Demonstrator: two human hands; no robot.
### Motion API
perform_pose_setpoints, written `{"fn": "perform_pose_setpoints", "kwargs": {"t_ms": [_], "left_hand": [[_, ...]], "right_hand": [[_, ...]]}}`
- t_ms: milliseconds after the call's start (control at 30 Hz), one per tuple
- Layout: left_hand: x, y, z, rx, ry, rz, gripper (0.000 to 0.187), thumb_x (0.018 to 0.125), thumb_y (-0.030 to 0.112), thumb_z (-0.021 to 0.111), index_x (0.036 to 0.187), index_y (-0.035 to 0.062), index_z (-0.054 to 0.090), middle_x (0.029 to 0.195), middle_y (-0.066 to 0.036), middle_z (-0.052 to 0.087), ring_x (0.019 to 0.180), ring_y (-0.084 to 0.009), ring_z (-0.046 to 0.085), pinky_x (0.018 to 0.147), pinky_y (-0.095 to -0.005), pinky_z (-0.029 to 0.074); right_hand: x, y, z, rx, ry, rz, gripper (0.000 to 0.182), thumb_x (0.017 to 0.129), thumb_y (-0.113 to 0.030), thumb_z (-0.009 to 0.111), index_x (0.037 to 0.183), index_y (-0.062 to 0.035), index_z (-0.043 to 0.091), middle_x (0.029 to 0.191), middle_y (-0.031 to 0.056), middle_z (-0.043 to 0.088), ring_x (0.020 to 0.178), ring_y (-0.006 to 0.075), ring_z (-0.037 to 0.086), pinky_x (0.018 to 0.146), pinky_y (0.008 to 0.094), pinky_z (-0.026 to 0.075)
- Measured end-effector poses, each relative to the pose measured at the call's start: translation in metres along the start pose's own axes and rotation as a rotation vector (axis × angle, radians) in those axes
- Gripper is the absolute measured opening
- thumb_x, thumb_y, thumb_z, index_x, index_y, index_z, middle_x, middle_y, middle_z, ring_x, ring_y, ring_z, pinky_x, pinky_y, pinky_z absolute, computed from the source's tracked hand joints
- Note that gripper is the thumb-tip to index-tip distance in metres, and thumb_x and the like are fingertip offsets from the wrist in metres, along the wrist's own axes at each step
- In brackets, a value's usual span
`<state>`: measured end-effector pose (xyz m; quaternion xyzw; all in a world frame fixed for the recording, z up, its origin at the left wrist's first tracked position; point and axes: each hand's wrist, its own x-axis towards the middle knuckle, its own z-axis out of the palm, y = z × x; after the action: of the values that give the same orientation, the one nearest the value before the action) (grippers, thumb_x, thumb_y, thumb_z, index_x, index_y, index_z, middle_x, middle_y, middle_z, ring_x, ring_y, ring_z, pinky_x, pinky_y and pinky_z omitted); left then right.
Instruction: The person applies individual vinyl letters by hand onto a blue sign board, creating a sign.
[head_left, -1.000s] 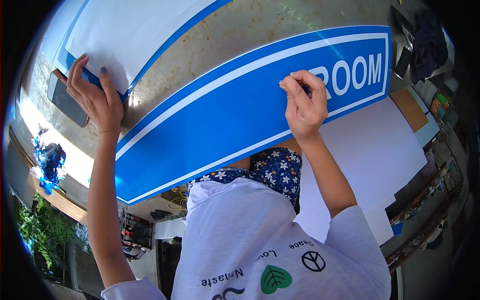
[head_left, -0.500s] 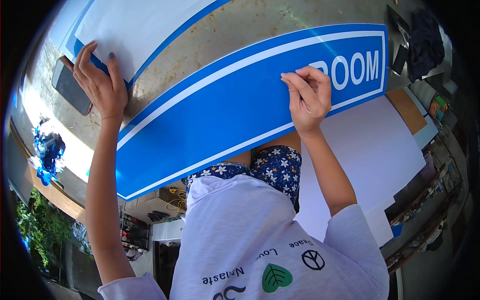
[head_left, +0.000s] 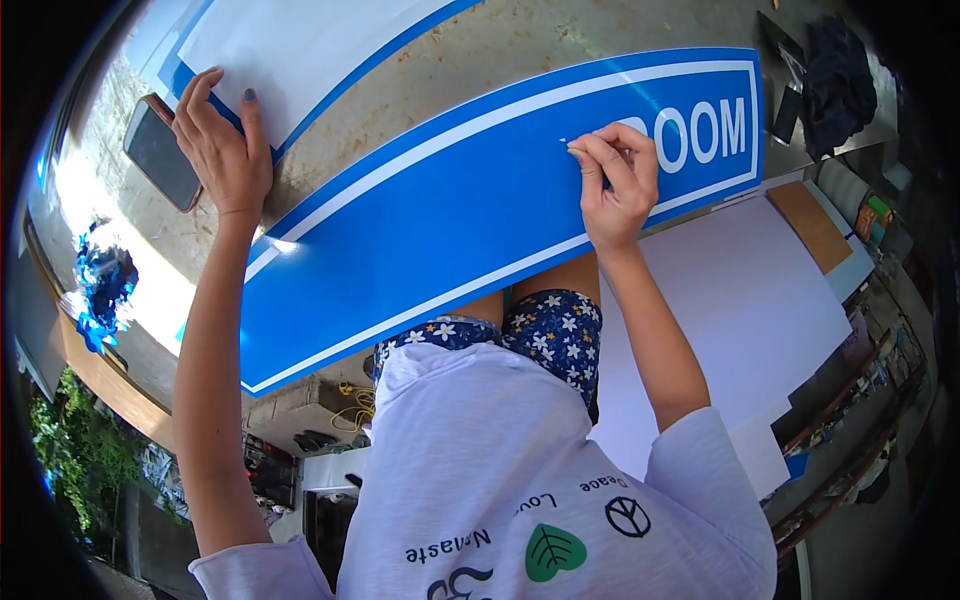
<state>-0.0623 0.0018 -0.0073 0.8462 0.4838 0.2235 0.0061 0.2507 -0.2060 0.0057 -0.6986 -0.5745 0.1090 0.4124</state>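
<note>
A long blue sign [head_left: 430, 220] with a white border and the white letters "ROOM" lies across the table's near edge, above my lap. Over the sign, just left of the letters, my right hand [head_left: 620, 185] has thumb and fingers pinched together. A tiny white bit shows by the fingertips; what they hold is too small to make out. My left hand [head_left: 225, 150] rests with fingers apart at the edge of a blue-bordered white sheet [head_left: 310, 60], beside a phone [head_left: 163, 152]. Glare lies on the sign's upper left border.
Dark cloth [head_left: 840, 85] and dark flat objects sit at the table's [head_left: 400, 110] far right. Large white sheets [head_left: 730, 300] lie right of my legs. Blue shiny scraps [head_left: 103, 285] are at the left. Yellow cord [head_left: 355, 405] and shelves are below.
The view has shifted slightly. A small white bit now shows by my right fingertips, still pinched. Glare has appeared on the sign's upper left border. My left hand keeps nearly the same pose.
</note>
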Motion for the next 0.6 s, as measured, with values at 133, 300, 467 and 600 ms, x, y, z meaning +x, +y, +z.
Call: {"fn": "perform_pose_setpoints", "kwargs": {"t_ms": [133,300,467,600], "left_hand": [[0.000,0.001,0.000,-0.001,0.011,-0.013,0.041,0.095,0.036,0.051,0.125,0.0085,0.046,0.125,-0.010,0.050,0.114,-0.0289,0.045,0.103,-0.0416,0.031],[-0.001,-0.002,0.002,0.012,0.024,-0.007,0.040,0.095,0.035,0.051,0.124,0.0087,0.047,0.124,-0.010,0.050,0.115,-0.0285,0.045,0.103,-0.0418,0.031],[-0.002,-0.002,0.002,0.018,0.019,-0.024,0.039,0.094,0.034,0.051,0.124,0.0092,0.047,0.124,-0.010,0.050,0.116,-0.0290,0.045,0.104,-0.0417,0.031],[-0.002,-0.001,0.002,0.015,0.016,-0.050,0.039,0.093,0.034,0.052,0.124,0.0098,0.047,0.125,-0.010,0.049,0.116,-0.0296,0.045,0.104,-0.0418,0.031]], "right_hand": [[0.005,-0.003,0.000,-0.007,-0.022,-0.001,0.013,0.076,0.001,0.075,0.086,-0.0033,0.069,0.100,0.0068,0.052,0.076,0.0175,0.057,0.062,0.0263,0.051],[0.006,-0.001,0.002,-0.041,-0.057,-0.016,0.014,0.076,0.000,0.075,0.087,-0.0031,0.067,0.112,0.0101,0.048,0.079,0.0176,0.055,0.066,0.0272,0.050],[0.013,-0.004,0.005,-0.047,-0.127,0.022,0.011,0.079,0.000,0.072,0.086,-0.0014,0.064,0.114,0.0113,0.045,0.080,0.0206,0.052,0.068,0.0295,0.049],[0.012,0.002,0.009,-0.112,-0.143,-0.079,0.013,0.080,0.000,0.071,0.082,-0.0009,0.058,0.115,0.0108,0.042,0.087,0.0229,0.051,0.074,0.0322,0.050]]}}
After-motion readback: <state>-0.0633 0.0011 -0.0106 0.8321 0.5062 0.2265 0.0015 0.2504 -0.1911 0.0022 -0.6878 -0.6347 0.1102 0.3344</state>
